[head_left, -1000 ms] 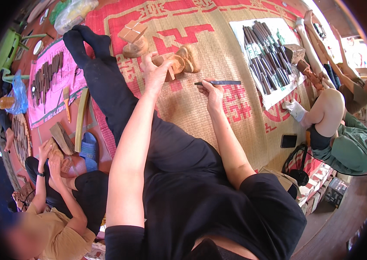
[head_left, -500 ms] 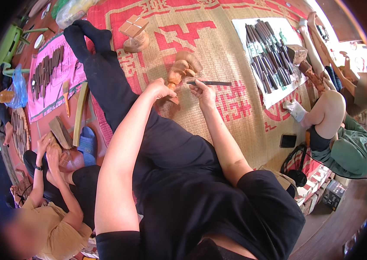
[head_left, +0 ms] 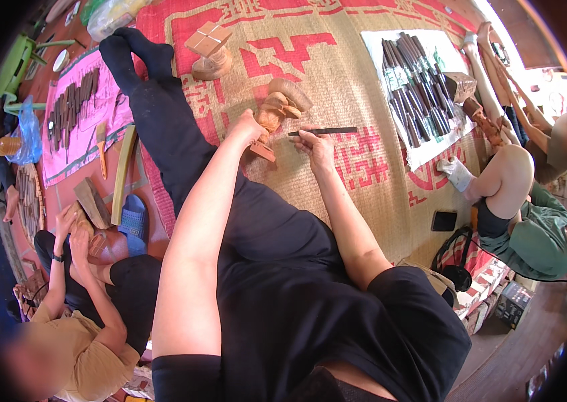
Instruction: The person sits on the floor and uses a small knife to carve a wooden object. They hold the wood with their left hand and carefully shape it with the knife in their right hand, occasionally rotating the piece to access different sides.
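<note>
My left hand (head_left: 249, 127) is wrapped round a carved wooden figure (head_left: 271, 118), light brown, with a broad curved top and a flat square base. The figure leans over the woven mat, its base toward me. Between the fingers of my right hand (head_left: 317, 146) lies a slim dark carving tool (head_left: 337, 130), held nearly level. Its left tip points at the figure, with a small gap between them. The exact shape of that tip is too small to tell.
Another wooden piece with a square end (head_left: 208, 50) stands on the mat (head_left: 364, 194). Rows of carving tools lie on a white cloth (head_left: 417, 157) at right and a pink cloth (head_left: 86, 157) at left. Co-workers sit on both sides. A phone (head_left: 444, 221) lies at right.
My left hand has shifted slightly up along the figure and turned it, so more of its square base shows. The carving tool in my right hand has tilted a little toward level.
</note>
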Action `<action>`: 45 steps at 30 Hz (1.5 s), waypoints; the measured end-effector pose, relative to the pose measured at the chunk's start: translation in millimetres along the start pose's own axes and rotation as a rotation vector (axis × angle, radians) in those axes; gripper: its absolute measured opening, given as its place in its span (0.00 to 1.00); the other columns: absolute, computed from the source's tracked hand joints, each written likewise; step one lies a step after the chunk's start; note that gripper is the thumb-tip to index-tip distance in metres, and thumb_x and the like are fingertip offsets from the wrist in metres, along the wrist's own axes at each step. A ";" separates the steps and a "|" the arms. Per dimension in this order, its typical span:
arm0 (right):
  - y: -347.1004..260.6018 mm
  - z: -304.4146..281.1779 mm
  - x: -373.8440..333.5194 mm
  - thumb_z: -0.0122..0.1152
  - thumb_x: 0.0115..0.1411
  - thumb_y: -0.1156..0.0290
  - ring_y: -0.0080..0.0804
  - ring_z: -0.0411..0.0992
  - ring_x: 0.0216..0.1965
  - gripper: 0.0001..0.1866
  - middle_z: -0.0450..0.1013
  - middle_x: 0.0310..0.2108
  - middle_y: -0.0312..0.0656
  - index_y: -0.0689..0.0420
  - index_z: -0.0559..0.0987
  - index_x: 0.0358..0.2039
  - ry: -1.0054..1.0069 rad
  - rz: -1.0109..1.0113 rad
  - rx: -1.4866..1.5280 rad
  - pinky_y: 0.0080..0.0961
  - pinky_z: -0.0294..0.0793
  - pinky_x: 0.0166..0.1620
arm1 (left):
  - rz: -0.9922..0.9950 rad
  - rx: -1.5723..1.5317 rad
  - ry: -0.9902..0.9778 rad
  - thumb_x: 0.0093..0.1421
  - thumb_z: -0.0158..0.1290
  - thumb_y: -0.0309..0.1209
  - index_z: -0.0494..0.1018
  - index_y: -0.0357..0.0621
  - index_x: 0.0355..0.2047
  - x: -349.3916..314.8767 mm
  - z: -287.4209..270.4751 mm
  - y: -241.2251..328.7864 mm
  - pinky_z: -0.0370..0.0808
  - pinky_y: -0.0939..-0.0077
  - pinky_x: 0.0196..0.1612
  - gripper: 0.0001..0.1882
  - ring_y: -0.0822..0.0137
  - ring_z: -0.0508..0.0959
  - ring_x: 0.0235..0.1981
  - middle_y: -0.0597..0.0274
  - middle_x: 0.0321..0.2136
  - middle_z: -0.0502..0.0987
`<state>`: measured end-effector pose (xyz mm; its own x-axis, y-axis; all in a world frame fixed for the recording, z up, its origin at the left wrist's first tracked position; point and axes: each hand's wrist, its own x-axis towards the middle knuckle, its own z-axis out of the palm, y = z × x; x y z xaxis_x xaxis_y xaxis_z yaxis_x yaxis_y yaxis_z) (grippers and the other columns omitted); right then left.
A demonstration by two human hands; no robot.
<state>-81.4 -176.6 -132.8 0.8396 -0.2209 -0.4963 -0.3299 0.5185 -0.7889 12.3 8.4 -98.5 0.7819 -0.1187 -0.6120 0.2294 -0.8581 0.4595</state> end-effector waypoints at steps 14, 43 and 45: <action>-1.3 5.0 2.7 0.60 0.53 0.78 0.24 0.75 0.25 0.08 0.74 0.27 0.38 0.60 0.75 0.34 0.016 -0.048 -0.105 0.15 0.73 0.28 | 0.049 -0.264 0.055 0.51 0.55 0.41 0.69 0.36 0.45 24.1 14.3 3.1 0.71 0.65 0.45 0.25 0.53 0.76 0.43 0.44 0.41 0.75; -13.0 4.3 -2.7 0.60 0.50 0.80 0.24 0.74 0.24 0.07 0.74 0.25 0.39 0.60 0.74 0.31 0.053 -0.088 -0.103 0.16 0.74 0.28 | -0.017 0.127 0.058 0.49 0.58 0.38 0.66 0.48 0.53 -0.4 -9.3 22.9 0.68 0.63 0.50 0.29 0.54 0.72 0.49 0.52 0.47 0.73; -14.5 5.7 -2.3 0.60 0.51 0.80 0.25 0.74 0.24 0.06 0.74 0.26 0.39 0.60 0.74 0.31 0.037 -0.106 -0.118 0.17 0.74 0.28 | -0.021 0.234 0.044 0.48 0.58 0.38 0.65 0.51 0.54 -9.1 -16.6 23.4 0.68 0.63 0.50 0.30 0.55 0.72 0.49 0.53 0.46 0.74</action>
<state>-76.1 -179.0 -118.1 0.8567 -0.3004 -0.4194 -0.2905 0.3908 -0.8734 20.2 -2.3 -71.5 0.8043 -0.0824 -0.5884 0.1090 -0.9531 0.2824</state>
